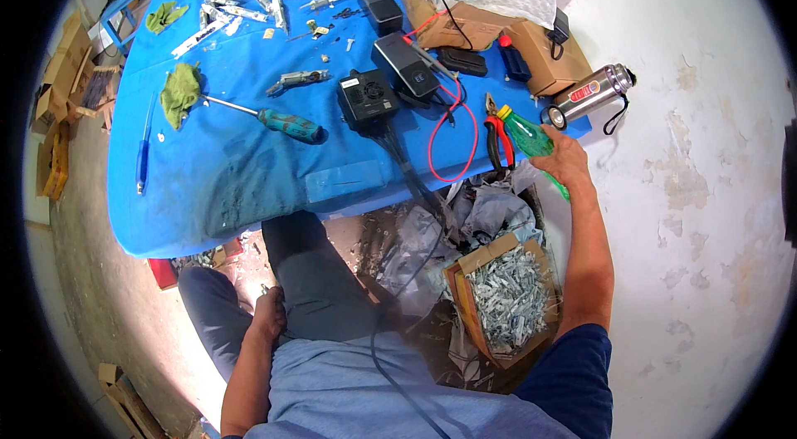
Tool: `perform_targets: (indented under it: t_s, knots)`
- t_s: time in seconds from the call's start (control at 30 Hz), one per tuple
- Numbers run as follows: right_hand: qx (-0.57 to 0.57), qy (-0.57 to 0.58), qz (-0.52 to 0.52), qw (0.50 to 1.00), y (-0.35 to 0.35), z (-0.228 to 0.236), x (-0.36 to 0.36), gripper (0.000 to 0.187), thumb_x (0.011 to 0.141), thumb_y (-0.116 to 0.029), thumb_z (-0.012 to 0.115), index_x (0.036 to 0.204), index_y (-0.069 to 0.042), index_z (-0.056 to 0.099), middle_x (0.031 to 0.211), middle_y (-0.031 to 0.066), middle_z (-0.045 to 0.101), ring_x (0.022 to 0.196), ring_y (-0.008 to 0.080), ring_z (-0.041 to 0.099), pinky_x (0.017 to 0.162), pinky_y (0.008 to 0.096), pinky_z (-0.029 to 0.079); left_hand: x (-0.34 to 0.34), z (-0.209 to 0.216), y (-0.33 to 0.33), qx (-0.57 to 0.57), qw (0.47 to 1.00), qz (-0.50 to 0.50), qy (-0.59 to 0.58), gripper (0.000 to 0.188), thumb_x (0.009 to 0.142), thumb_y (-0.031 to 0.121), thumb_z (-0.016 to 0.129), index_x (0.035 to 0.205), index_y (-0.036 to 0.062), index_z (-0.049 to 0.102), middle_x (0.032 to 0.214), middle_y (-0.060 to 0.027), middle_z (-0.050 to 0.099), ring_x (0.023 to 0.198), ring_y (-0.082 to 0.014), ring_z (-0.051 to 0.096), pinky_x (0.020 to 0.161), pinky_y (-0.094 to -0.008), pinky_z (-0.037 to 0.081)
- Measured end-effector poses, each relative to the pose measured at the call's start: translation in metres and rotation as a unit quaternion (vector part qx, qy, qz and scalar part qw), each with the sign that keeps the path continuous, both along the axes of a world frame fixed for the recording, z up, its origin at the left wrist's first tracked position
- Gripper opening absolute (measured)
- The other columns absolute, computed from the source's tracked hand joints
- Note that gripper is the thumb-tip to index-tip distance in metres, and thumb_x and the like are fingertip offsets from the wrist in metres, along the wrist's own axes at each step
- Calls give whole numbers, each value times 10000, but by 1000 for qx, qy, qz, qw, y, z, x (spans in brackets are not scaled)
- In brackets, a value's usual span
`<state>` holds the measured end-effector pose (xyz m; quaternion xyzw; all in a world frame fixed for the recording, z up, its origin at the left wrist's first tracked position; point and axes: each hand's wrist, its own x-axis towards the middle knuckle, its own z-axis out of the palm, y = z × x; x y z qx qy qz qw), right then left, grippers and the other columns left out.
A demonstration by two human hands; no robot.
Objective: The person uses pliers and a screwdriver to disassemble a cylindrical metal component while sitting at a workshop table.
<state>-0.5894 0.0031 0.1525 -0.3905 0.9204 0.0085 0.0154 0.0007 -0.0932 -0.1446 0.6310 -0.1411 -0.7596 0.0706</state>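
Observation:
At the table's right edge my right hand (pixel 564 160) is closed around a green plastic bottle (pixel 525 137) with a yellow cap, which lies tilted. Touching or close beside the bottle are red-handled pliers (pixel 495 138). A steel flask (pixel 591 95) lies just beyond my right hand. My left hand (pixel 268 311) rests low by my thigh, its fingers curled; a small bit of something metallic seems to poke out at the top, too small to name. On the blue-covered table a teal-handled screwdriver (pixel 290 125) lies nearest the front, next to a small metal part (pixel 299 82).
Several metal pieces (pixel 241 3) are heaped at the far left of the table (pixel 224 181). Black device boxes (pixel 368 100) with cables stand mid-table. A cardboard box of metal parts (pixel 508 298) sits below the right edge. A green cloth (pixel 180 95) and blue screwdriver (pixel 144 158) lie left.

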Motion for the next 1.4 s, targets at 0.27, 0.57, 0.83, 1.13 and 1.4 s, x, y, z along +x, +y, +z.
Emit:
perform_targets:
  t_s: [0.27,0.57,0.83,1.13,1.4]
  knots:
    - [-5,4,-4,1000,-4,-1,1,684,630,-286,773,1286,-194,605,1105,135,695,1043,330,651,898,420,509,-1,3,-1,6,1000,-10,11,230,902,301,532,702,220,454,477,75,282,342,-100,249,327,-266,196]
    - [14,-4,-6,1000,-12,4,5,693,637,-291,778,1297,-173,600,1144,151,684,1063,341,642,913,420,502,-2,5,-1,-2,1000,2,10,212,888,274,534,701,208,460,508,70,312,354,-93,259,327,-264,186]
    - [-236,-65,67,967,-11,-6,-20,617,736,-201,802,1266,11,569,1090,141,688,942,230,669,835,345,521,-5,-4,1,-20,1000,18,-11,183,894,247,532,722,203,487,511,69,319,356,-93,268,327,-268,191]
    - [-591,-201,-20,781,-44,20,-39,503,791,-171,812,1189,23,572,1093,103,652,969,178,609,868,302,480,2,-13,-1,8,999,5,32,258,922,306,577,695,229,484,462,66,336,334,-108,283,329,-279,193]
    - [-604,-43,-68,793,-98,-43,-118,838,713,-307,868,1348,52,456,1284,187,543,1141,280,553,1012,386,432,11,-57,-1,3,999,32,24,258,942,315,534,717,195,491,503,32,355,371,-145,316,357,-298,226]
